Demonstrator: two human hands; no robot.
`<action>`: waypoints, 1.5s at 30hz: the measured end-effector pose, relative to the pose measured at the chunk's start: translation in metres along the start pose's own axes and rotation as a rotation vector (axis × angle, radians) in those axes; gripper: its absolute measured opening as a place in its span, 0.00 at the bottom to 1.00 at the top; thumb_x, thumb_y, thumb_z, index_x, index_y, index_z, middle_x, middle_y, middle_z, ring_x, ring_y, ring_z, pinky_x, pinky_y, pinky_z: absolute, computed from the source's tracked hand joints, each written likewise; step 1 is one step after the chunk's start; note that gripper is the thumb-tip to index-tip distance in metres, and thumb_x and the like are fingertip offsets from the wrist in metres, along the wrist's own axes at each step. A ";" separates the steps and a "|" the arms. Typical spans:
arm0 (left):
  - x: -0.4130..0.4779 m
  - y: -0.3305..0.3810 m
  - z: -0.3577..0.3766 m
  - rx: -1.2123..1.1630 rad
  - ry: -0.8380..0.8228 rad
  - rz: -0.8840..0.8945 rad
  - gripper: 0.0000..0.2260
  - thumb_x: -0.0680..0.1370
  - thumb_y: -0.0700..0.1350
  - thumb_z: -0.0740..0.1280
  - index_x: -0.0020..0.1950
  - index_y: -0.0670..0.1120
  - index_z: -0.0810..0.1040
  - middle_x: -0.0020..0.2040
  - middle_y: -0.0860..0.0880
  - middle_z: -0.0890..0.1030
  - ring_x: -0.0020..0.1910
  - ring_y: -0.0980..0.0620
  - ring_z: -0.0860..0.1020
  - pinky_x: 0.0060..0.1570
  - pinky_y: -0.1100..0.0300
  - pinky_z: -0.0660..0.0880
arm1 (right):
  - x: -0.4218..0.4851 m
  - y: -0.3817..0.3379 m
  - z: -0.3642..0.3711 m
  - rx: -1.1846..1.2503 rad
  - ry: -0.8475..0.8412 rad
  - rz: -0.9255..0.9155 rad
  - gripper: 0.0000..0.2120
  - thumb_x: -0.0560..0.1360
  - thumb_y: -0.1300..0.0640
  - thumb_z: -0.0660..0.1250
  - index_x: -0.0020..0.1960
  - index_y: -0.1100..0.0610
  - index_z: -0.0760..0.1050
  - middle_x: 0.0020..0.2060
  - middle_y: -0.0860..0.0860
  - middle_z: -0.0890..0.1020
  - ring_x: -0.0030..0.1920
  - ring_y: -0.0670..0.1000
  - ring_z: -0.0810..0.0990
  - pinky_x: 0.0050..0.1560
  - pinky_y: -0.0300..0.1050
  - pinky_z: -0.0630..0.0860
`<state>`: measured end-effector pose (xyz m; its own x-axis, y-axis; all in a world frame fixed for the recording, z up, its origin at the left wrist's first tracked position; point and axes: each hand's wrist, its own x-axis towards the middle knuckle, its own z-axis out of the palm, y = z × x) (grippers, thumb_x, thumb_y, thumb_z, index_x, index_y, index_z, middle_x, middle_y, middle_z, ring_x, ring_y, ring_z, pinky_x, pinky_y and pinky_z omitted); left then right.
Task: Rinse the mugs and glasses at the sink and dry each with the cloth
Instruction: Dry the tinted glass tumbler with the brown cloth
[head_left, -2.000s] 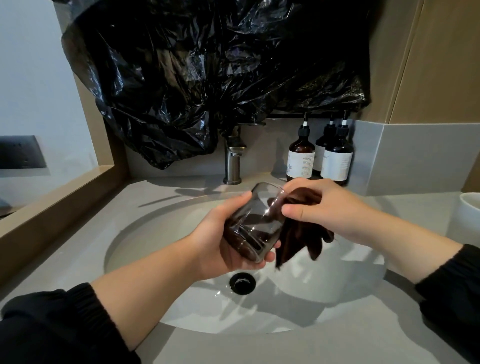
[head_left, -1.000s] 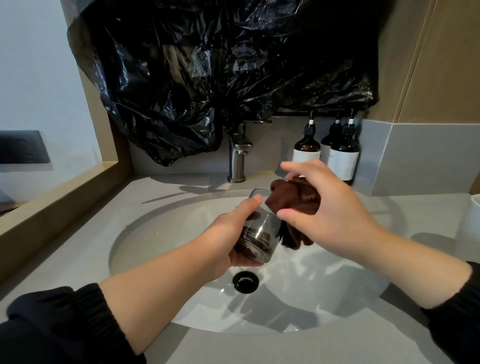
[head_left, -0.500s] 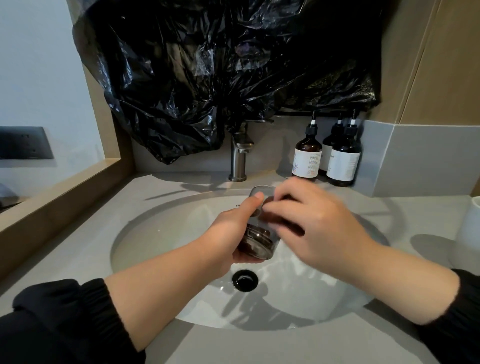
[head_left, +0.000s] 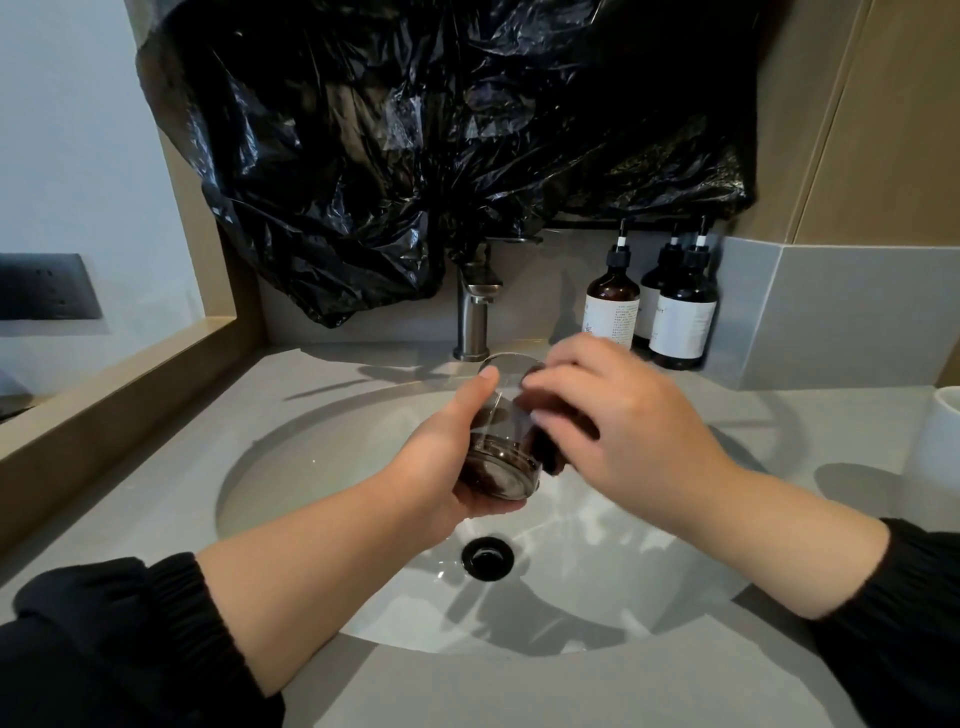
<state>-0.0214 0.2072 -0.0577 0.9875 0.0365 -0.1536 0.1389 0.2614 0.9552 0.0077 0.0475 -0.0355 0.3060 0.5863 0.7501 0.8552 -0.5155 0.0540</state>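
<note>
Glass (head_left: 500, 421) in left hand (head_left: 444, 470) grip, cloth (head_left: 549, 453) inside

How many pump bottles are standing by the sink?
3, clustered on the counter behind the sink, at its right: an amber pump bottle leftmost, a dark pump bottle rightmost, and a third pump bottle between them, partly hidden.
</note>
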 end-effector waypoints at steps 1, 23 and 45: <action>-0.001 0.000 0.001 0.000 -0.007 -0.001 0.23 0.74 0.62 0.65 0.56 0.44 0.78 0.45 0.41 0.84 0.40 0.43 0.81 0.40 0.51 0.77 | 0.001 0.002 -0.002 -0.022 0.024 0.052 0.12 0.75 0.53 0.61 0.50 0.59 0.78 0.47 0.52 0.77 0.46 0.54 0.76 0.41 0.53 0.77; -0.006 0.007 -0.001 -0.126 -0.200 -0.037 0.29 0.73 0.63 0.60 0.57 0.40 0.79 0.42 0.40 0.82 0.35 0.43 0.79 0.36 0.55 0.77 | -0.004 0.018 -0.008 -0.004 0.144 -0.091 0.09 0.74 0.60 0.68 0.50 0.64 0.80 0.46 0.57 0.79 0.46 0.55 0.78 0.47 0.48 0.76; -0.002 0.010 -0.016 0.187 -0.343 -0.181 0.29 0.70 0.64 0.61 0.58 0.44 0.80 0.51 0.39 0.83 0.44 0.41 0.82 0.41 0.52 0.81 | 0.007 0.014 -0.036 0.849 -0.459 0.616 0.06 0.66 0.62 0.76 0.33 0.58 0.79 0.27 0.47 0.75 0.30 0.44 0.75 0.35 0.34 0.73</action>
<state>-0.0233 0.2248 -0.0517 0.9093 -0.3251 -0.2597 0.2918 0.0532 0.9550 0.0068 0.0216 -0.0053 0.7458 0.6431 0.1737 0.4600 -0.3085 -0.8326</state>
